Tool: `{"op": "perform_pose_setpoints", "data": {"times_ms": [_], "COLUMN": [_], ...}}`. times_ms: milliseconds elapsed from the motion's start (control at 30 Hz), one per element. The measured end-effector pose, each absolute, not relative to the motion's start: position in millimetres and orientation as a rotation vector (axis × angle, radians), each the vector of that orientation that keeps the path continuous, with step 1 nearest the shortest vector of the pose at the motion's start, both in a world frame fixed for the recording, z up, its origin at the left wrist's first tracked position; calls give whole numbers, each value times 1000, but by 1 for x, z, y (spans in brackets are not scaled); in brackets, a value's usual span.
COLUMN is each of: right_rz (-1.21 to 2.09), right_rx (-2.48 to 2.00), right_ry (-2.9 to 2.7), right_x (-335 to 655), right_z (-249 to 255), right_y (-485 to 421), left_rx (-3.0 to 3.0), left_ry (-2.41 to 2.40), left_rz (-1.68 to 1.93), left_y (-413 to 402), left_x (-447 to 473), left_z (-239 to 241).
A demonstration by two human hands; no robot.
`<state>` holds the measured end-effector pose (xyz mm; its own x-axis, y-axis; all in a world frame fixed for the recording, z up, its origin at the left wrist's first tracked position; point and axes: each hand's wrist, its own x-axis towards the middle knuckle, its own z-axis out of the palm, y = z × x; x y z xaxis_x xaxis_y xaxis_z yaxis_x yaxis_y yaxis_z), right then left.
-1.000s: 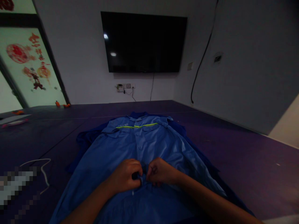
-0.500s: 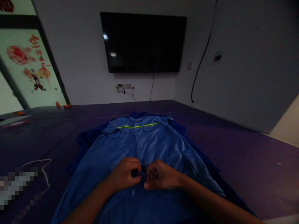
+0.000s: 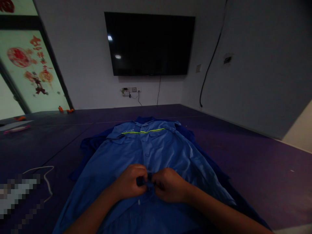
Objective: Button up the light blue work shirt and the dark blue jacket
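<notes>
A blue work shirt (image 3: 165, 149) lies front up before me, with a yellow-green stripe across its chest and a button placket down the middle. My left hand (image 3: 133, 182) pinches the placket edge low on the front. Right beside it, my right hand (image 3: 169, 185) is closed on the shirt's other front edge, fingertips curled in. Dark folds of cloth show between the two hands. Any button there is hidden by my fingers. One button (image 3: 146, 154) is visible above the hands. Darker blue cloth (image 3: 89, 143) shows from beneath the shirt.
Purple flooring (image 3: 248, 169) surrounds the shirt. At the left lie a white cord (image 3: 47, 182), a blurred-out object (image 3: 19, 195) and a flat pinkish item (image 3: 17, 129). A television (image 3: 151, 45) hangs on the far wall, and a black cable (image 3: 209, 65) dangles at the right.
My right hand's fingers have curled in and turned downward, closing on the cloth near the left hand. The left hand has barely moved, and the shirt lies as before.
</notes>
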<state>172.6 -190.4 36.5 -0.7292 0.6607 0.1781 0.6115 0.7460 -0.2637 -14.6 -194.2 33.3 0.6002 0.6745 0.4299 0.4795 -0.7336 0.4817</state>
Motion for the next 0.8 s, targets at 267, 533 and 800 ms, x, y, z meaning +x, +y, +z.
{"op": "perform_pose_setpoints", "data": {"times_ms": [267,533,800], "right_rz": [54,55,18], "right_rx": [-865,-758,-690], "right_ry": [-2767,-2767,-2743], "right_x": [173,173,173], "right_z": [35,31,28], "right_y": [-193,-193,-194], "left_rx": [2514,2482,2510], "left_ry": [936,892,877], "left_rz": [792,798,778], "left_y": [-187,-187,-186], "left_x": [-19,-20,-20], "left_z": [29,29,29]}}
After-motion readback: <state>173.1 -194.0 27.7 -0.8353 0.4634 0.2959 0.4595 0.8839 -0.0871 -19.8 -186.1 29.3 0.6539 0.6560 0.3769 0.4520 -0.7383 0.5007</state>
